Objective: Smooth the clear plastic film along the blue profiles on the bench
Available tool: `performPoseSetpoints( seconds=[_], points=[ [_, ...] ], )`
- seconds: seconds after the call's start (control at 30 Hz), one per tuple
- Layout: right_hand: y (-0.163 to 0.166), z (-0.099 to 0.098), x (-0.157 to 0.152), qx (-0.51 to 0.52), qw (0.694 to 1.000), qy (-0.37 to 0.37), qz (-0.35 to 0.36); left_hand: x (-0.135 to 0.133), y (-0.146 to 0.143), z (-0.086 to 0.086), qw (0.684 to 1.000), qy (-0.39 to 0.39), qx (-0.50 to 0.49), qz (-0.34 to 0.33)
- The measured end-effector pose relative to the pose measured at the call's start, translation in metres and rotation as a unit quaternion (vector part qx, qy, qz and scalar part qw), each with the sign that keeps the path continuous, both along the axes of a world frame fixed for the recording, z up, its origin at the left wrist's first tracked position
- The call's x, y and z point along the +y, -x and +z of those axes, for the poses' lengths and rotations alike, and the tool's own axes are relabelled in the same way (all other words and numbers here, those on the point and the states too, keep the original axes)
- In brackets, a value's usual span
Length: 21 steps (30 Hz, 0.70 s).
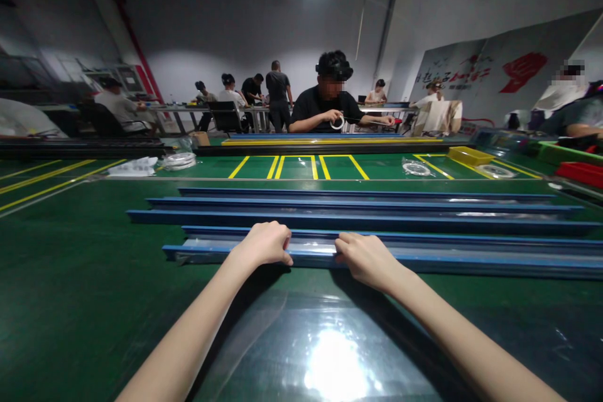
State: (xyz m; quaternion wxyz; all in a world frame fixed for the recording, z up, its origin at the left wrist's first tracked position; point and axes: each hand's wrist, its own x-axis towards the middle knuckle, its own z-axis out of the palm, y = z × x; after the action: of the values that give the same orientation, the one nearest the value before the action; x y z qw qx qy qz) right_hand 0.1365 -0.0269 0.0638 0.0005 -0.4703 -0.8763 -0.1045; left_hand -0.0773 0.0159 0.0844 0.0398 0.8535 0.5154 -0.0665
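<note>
As left hand (264, 244), right hand (368, 259) hold blue channel (443, 263), right end's cropped.

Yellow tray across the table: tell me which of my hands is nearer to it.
Right. Your right hand, at the nearest blue rail, is on the near side of the yellow tray and to its left; your left hand, at the same rail, is farther left.

Channel up front (311, 259) is a solid blue, table (85, 270) is deep green with bright yellow stripes (314, 168) making boxes. There's also a yellow tray (470, 156), red bin (581, 174), and grey banner (513, 102) with a red fist (524, 72).
</note>
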Motion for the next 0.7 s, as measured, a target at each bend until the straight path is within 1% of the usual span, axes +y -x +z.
performPoseSetpoints(
  seconds=[0.13, 0.27, 0.4, 0.5, 0.63, 0.7],
  points=[
    [-0.013, 0.003, -0.011, 0.013, 0.999, 0.018, -0.026, -0.003, 0.004, 0.007, 0.997, 0.068, -0.039, 0.011],
    [-0.031, 0.004, -0.014, 0.029, 0.996, 0.033, -0.081, 0.0, 0.022, 0.015, 0.988, 0.136, -0.069, 0.016],
    [-0.044, 0.004, -0.01, 0.059, 0.987, 0.056, -0.136, 0.006, 0.044, 0.018, 0.985, 0.144, -0.086, 0.037],
    [-0.048, 0.007, -0.007, 0.076, 0.984, 0.087, -0.133, 0.008, 0.057, 0.012, 0.984, 0.138, -0.101, 0.042],
    [-0.044, 0.006, -0.003, 0.111, 0.984, 0.11, -0.089, 0.003, 0.068, -0.004, 0.981, 0.144, -0.129, 0.003],
    [-0.037, 0.003, -0.001, 0.12, 0.984, 0.115, -0.059, -0.002, 0.072, -0.012, 0.983, 0.123, -0.137, -0.017]
  ],
)
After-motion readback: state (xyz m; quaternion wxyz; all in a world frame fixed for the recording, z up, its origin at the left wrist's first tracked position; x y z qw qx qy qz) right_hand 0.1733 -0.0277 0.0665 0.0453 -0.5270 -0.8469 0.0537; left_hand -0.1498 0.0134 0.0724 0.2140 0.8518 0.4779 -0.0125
